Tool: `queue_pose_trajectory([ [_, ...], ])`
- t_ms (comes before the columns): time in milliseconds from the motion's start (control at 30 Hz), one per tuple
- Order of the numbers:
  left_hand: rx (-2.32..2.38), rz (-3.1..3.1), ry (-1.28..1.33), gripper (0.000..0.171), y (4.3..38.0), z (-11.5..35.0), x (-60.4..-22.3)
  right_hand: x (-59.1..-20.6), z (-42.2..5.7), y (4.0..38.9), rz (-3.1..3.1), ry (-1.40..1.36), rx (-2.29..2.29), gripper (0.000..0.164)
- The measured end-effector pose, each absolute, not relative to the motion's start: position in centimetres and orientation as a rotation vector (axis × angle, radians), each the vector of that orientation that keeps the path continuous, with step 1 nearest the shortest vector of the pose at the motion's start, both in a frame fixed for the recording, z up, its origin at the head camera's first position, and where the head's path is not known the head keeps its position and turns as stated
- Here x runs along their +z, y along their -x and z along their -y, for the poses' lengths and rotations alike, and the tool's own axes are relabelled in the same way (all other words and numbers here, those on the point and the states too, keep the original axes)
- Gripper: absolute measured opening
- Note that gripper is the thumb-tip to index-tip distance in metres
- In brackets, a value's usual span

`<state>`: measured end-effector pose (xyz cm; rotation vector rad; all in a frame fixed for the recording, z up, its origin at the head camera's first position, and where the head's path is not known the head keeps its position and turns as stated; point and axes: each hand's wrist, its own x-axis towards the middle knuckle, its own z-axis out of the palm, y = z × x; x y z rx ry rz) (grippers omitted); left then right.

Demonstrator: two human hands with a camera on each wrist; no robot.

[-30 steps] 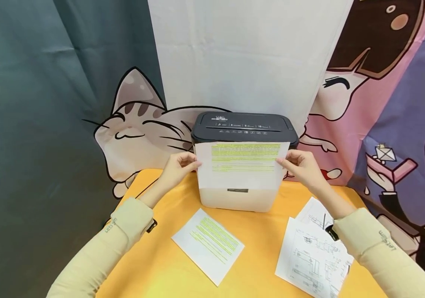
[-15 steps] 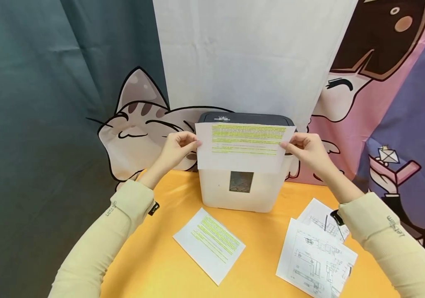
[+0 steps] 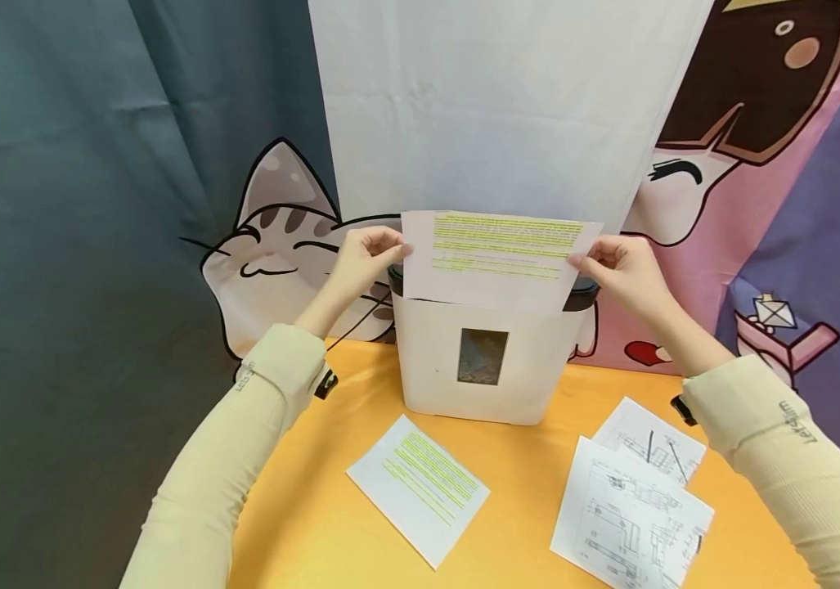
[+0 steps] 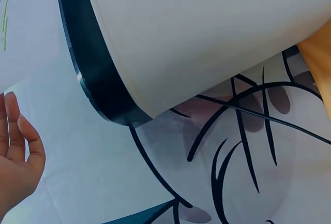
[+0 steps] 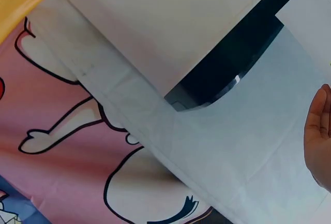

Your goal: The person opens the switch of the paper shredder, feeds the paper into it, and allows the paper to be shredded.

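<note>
A white sheet of paper [image 3: 496,293] with yellow-highlighted lines is stretched between my two hands. My left hand [image 3: 366,255] pinches its left edge, and my right hand [image 3: 627,270] pinches the right one. In the head view the sheet overlaps the dark lid of a paper shredder [image 3: 420,352], hiding most of that lid. The shredder stands upright, with a white bin and a small dark window [image 3: 482,357] in its front. Both wrist views catch the hands at the frame's edge, beside the shredder's dark lid [image 4: 98,79].
Another highlighted sheet [image 3: 420,491] lies on the yellow tablecloth [image 3: 515,483] before the shredder. To the right, a sheet with technical drawings [image 3: 629,519] overlaps a second drawing sheet [image 3: 658,442]. A thin black cord [image 4: 264,115] runs left of the shredder. A printed curtain [image 3: 500,106] hangs behind.
Both hands have raised the sheet from in front of the bin up past the shredder's lid. The bin's window is now uncovered and the lid mostly hidden.
</note>
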<state>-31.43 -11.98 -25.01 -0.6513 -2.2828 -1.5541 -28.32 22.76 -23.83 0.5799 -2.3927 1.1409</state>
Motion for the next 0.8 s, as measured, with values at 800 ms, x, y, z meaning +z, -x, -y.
queue_pose_trajectory([
  [800,-1.518,2.241,0.652,0.018,34.3,10.9,-22.9,-21.5,-21.8,30.4,2.3,-0.425,1.147,0.017],
])
